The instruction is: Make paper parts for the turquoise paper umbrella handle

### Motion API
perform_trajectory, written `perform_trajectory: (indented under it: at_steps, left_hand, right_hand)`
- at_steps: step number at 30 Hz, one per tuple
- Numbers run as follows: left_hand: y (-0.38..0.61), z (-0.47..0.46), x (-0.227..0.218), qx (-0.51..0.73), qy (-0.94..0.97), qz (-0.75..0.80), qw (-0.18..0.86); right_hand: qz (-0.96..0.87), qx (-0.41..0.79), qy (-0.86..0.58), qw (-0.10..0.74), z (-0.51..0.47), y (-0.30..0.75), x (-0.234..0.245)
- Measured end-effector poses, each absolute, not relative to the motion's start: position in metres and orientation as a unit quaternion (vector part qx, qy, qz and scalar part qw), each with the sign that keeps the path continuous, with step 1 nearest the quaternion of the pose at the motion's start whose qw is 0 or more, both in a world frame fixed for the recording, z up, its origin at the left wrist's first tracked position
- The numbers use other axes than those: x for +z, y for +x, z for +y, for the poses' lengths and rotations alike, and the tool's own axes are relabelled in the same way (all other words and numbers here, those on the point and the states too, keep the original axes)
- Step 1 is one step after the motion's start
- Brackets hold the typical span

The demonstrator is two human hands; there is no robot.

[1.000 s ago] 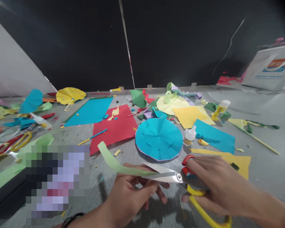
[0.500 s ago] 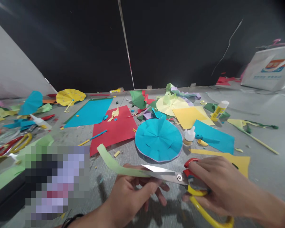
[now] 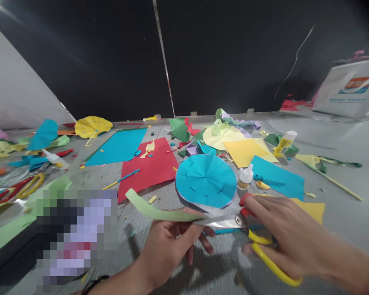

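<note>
My left hand point(image 3: 169, 246) pinches a curved light green paper strip point(image 3: 147, 207) that arcs up and to the left. My right hand point(image 3: 283, 233) grips red-and-yellow-handled scissors point(image 3: 233, 223), whose silver blades meet the strip right by my left fingers. Just beyond the blades a round blue paper disc point(image 3: 206, 180) with fold creases lies flat on the grey table point(image 3: 341, 213).
Coloured sheets cover the table: red point(image 3: 147, 166), blue point(image 3: 118, 144), yellow point(image 3: 247, 149). A small glue bottle point(image 3: 245, 176) and a glue stick point(image 3: 284, 143) stand right of centre. Another pair of scissors point(image 3: 18, 188) lies at the left. A blurred patch point(image 3: 76, 233) sits near left.
The scissors and my right hand have shifted slightly up and right, the blades closing further along the green strip. My left hand keeps its pinch.
</note>
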State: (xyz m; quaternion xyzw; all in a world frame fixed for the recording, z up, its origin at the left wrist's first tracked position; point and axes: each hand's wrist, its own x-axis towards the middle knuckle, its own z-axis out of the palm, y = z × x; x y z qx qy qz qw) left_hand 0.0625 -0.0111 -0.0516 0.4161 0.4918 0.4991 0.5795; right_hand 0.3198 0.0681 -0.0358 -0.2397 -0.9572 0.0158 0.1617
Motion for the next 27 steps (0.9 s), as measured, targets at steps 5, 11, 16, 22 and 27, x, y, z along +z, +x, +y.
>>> perform_trajectory:
  at_steps: [5,11,16,22,27]
  left_hand:
    - [0.0598,-0.0149,-0.0542,0.485,0.471,0.509,0.533]
    - [0.0584,-0.0184,-0.053,0.468,0.58,0.505,0.435]
    - [0.0552,-0.0206,-0.0584,0.471,0.611,0.474,0.424]
    - [0.0567,-0.0206,-0.0541,0.473,0.591,0.476,0.448]
    - [0.0577,-0.0204,-0.0532,0.469,0.57,0.486,0.468]
  right_hand:
    - [-0.957,0.032,-0.247,0.151,0.0624,0.3163,-0.0364]
    - [-0.953,0.033,-0.25,0.166,0.0599,0.314,-0.0343]
    - [-0.952,0.019,-0.254,0.17,0.0612,0.3147,-0.0381]
    - [-0.953,0.012,-0.256,0.161,0.0617,0.3158,-0.0409]
    - [-0.953,0.002,-0.252,0.166,0.0632,0.3177,-0.0432]
